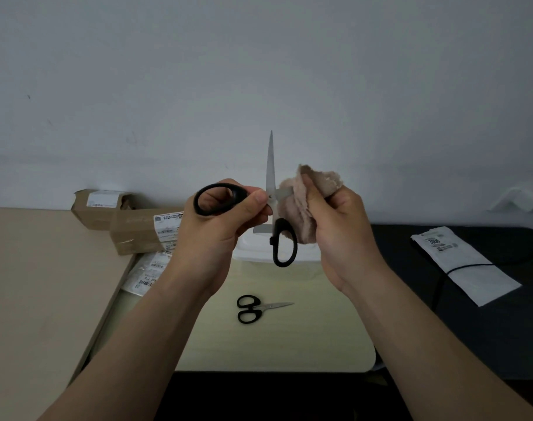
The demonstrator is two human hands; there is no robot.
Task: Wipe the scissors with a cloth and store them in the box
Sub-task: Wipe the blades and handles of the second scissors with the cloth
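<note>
**Cloth on the sideways blade, box straight below**

I see the left hand curled round one black handle loop of the big scissors and holding them in the air above the cream table. They are open at a right angle. One blade stands upright with its tip away from me; the other runs sideways to the right, straight into the right hand. The free handle loop hangs down between the wrists.

The right hand pinches a pinkish cloth folded round that sideways blade, with the thumb pressed into the cloth. My judgement is that the wipe runs along this blade, left to right, away from the pivot. The edge sits inside the fold, so the pinch needs care.

The white box sits at the far edge of the cream table, just under the hanging loop and partly hidden by both hands. I cannot tell whether it has a lid on. The small scissors lie closed near the table's middle, tips to the right, untouched.

Writing:
- The white packet on the black table shows a number like 3005; I am unsure of the last digit.
- The cardboard parcels at the left carry barcode labels too small to read.
</note>
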